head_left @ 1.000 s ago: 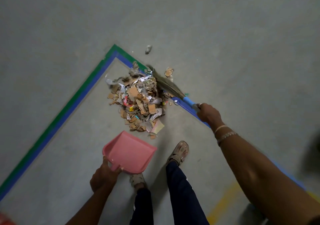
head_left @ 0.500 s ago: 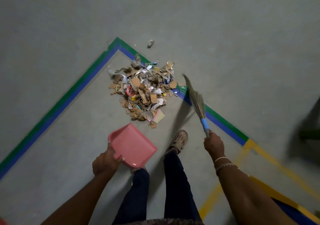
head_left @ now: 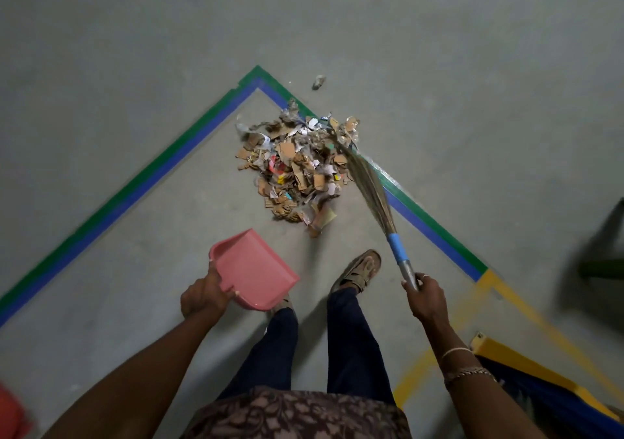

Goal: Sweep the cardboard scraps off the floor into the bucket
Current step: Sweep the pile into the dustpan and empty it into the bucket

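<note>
Cardboard scraps sit heaped where they were 0.5 s ago, on the floor inside the corner of the green and blue tape. What has moved is the broom, which has swung in from the right so that its bristle tips now touch the far right edge of the pile. The right hand has its grip clenched round the metal end of the handle, below the blue wrap. The left hand grips the pink dustpan by its near end, tilted, near the left foot and apart from the pile; whether its lip touches the floor I cannot tell.

To do this step well, the pan's lip probably needs to lie flat on the floor just beside the near edge of the heap before any stroke. Short, low pulls toward the pan should suit these light, mixed pieces better than 1 long flick, which could scatter them over the tape. 1 stray scrap lies beyond the corner, well apart, and will want fetching in. A blurred red shape at the lower left may be the bucket; I cannot say.
</note>
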A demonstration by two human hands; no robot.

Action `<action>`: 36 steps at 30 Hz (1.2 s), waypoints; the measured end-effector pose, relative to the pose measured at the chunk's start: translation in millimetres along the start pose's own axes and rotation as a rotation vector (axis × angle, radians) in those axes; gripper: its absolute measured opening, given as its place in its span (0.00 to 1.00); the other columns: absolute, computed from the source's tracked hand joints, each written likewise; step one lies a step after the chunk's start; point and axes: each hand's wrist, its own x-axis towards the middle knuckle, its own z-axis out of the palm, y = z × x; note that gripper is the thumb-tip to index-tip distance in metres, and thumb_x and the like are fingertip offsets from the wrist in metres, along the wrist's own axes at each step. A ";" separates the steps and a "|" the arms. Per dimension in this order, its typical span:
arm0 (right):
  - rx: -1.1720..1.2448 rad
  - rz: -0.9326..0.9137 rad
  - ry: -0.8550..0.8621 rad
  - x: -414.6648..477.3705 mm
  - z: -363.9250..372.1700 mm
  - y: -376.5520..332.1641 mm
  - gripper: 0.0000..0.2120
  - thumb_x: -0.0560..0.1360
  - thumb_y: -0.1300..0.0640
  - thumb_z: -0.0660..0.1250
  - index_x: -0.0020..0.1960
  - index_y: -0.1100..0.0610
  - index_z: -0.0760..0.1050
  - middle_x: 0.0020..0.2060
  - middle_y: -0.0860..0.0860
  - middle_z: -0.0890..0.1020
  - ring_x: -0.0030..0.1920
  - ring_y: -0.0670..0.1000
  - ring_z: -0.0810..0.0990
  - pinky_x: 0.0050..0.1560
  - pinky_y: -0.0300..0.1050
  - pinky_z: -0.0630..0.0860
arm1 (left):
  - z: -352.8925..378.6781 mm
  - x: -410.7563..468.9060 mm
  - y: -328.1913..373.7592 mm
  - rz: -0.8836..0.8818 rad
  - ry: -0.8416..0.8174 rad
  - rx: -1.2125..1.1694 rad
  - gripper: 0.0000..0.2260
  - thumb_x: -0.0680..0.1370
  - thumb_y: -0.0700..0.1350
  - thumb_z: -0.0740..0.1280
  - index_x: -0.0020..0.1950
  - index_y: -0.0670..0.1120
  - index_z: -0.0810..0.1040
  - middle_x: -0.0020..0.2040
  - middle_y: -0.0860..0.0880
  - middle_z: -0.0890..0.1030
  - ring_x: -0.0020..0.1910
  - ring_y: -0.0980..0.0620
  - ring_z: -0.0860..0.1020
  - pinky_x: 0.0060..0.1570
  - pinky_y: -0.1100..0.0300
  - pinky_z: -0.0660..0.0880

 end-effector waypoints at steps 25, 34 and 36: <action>0.065 0.081 -0.082 335.4 184.3 53.2 0.12 0.77 0.55 0.67 0.55 0.55 0.65 0.47 0.58 0.81 0.45 0.62 0.84 0.46 0.66 0.82 | 202.2 331.7 53.9 0.040 0.090 0.095 0.36 0.76 0.66 0.66 0.77 0.51 0.59 0.46 0.38 0.79 0.44 0.36 0.80 0.44 0.47 0.74; -0.149 0.045 -0.206 319.1 218.7 68.8 0.27 0.72 0.69 0.70 0.70 0.62 0.69 0.59 0.63 0.80 0.58 0.65 0.78 0.53 0.52 0.73 | 229.5 347.8 24.7 0.108 0.117 0.006 0.45 0.69 0.74 0.55 0.81 0.53 0.52 0.42 0.34 0.81 0.37 0.35 0.79 0.38 0.49 0.70; -0.170 0.033 -0.244 307.2 225.5 70.5 0.30 0.72 0.69 0.69 0.72 0.62 0.68 0.60 0.63 0.79 0.59 0.65 0.78 0.54 0.52 0.73 | 228.7 349.5 35.3 0.107 0.134 -0.025 0.45 0.70 0.74 0.55 0.81 0.53 0.52 0.42 0.35 0.80 0.37 0.37 0.78 0.39 0.49 0.70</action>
